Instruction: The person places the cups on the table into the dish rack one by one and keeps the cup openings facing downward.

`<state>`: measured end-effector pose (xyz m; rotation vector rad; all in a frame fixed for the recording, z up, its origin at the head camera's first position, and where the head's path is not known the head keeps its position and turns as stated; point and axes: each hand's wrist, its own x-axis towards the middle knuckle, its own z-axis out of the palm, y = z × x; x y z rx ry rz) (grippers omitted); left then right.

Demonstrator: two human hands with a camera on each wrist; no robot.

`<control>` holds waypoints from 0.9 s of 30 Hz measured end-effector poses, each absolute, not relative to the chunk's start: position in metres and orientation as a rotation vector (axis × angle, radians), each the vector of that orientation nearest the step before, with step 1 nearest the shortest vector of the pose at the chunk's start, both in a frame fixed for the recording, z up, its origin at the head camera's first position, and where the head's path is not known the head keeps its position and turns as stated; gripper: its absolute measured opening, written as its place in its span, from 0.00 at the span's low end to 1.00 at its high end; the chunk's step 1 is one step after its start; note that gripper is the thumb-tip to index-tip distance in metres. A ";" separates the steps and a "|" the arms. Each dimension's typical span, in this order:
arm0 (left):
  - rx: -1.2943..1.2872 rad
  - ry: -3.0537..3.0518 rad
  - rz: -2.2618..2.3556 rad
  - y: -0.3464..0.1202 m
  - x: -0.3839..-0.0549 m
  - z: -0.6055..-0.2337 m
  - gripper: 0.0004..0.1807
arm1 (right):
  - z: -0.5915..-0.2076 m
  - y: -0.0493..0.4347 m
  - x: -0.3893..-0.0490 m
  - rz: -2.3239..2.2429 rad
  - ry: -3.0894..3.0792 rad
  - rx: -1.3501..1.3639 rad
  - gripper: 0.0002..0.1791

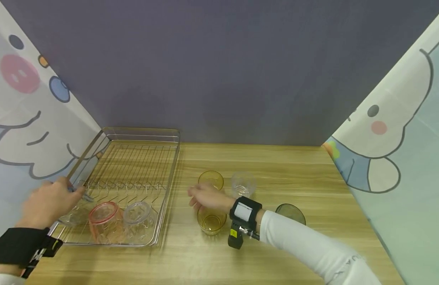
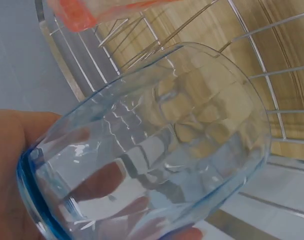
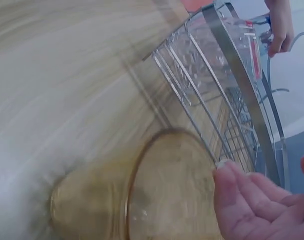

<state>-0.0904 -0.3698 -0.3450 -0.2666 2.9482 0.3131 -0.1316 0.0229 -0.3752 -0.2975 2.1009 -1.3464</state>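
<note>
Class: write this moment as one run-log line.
left hand: holds blue-tinted glass at rack | right hand: by two amber glasses, none gripped | rack: pink glass, clear glass | table also: second clear glass, dark glass

A head camera looks down across the table (image 1: 190, 263), wrist views peer close at a clear glass (image 2: 146, 145) (left) and amber glass (image 3: 89, 207) (right), all three sharing the rack (image 3: 245, 80).

Wood-grain tabletop (image 1: 190, 261) beneath a wire rack (image 1: 141, 128) and four glasses (image 1: 212, 225)
</note>
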 end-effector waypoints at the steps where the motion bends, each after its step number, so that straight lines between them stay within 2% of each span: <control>1: -0.258 2.938 0.317 -0.370 -0.091 -0.345 0.41 | -0.376 0.021 -0.131 -1.336 2.103 -0.282 0.23; 21: -0.209 2.790 0.330 -0.383 -0.097 -0.341 0.43 | -0.382 0.005 -0.124 -1.144 2.158 -0.376 0.27; 27: -0.216 2.774 0.289 -0.385 -0.099 -0.336 0.42 | -0.383 0.006 -0.123 -1.147 2.155 -0.377 0.24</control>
